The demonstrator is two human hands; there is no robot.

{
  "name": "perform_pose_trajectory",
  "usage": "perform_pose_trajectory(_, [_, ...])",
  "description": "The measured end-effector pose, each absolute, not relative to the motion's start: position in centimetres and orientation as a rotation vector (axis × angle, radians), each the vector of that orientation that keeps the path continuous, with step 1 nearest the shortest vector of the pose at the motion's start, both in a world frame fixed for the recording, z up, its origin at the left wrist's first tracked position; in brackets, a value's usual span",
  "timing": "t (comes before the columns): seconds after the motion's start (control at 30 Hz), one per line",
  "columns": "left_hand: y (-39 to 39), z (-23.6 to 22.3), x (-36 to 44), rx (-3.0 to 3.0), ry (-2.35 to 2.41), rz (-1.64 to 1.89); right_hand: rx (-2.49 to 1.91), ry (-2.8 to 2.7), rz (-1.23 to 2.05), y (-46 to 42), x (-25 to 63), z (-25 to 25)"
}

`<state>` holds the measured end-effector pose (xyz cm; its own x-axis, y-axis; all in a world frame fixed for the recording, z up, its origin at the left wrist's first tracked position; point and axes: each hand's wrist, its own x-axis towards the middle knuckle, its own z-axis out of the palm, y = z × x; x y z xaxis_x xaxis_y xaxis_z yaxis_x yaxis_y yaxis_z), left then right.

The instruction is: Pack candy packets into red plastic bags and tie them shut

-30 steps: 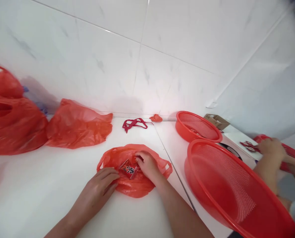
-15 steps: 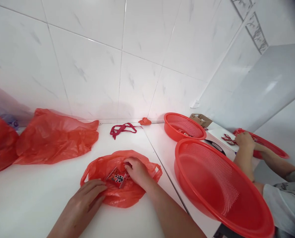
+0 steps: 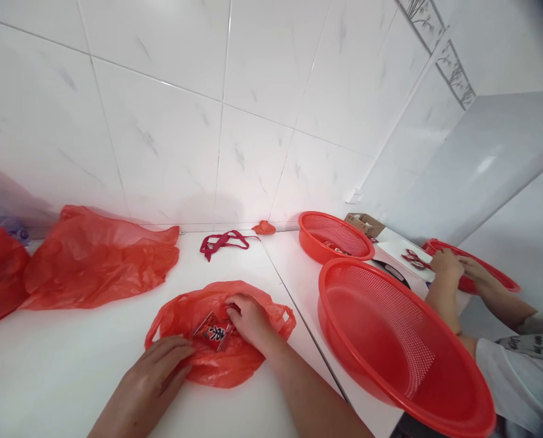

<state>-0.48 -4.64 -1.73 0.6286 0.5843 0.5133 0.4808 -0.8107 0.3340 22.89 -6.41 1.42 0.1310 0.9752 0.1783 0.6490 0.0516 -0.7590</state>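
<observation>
A red plastic bag (image 3: 225, 371) lies spread on the white table, its mouth facing up and its handles to the sides. Inside it rests a small red packet (image 3: 211, 332) with large black-and-white characters. My left hand (image 3: 150, 371) is at the bag's near left rim, thumb and fingers closed about the plastic beside the packet. From the right, my right hand (image 3: 248, 316) reaches into the bag, its fingers curled in a pinch just right of the packet. What those fingertips hold is hidden.
A large red basket (image 3: 371, 340) stands to the right, a smaller red basket (image 3: 314, 237) behind it. More red bags (image 3: 102, 261) lie left. A dark red strap (image 3: 223, 241) is near the wall. Another person's hands (image 3: 449, 267) work by a far red basket at right.
The view has shifted slightly. My hands and the packet keep nearly the same places in the bag. The other person's hands have come closer together.
</observation>
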Motion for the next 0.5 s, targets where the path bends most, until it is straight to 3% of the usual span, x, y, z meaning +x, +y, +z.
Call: perform_pose_trajectory(0.5, [-4.70, -1.49, -0.42, 2.646, 0.897, 0.878, -1.670, -1.589, 0.572, -6.43, 22.93, 1.24])
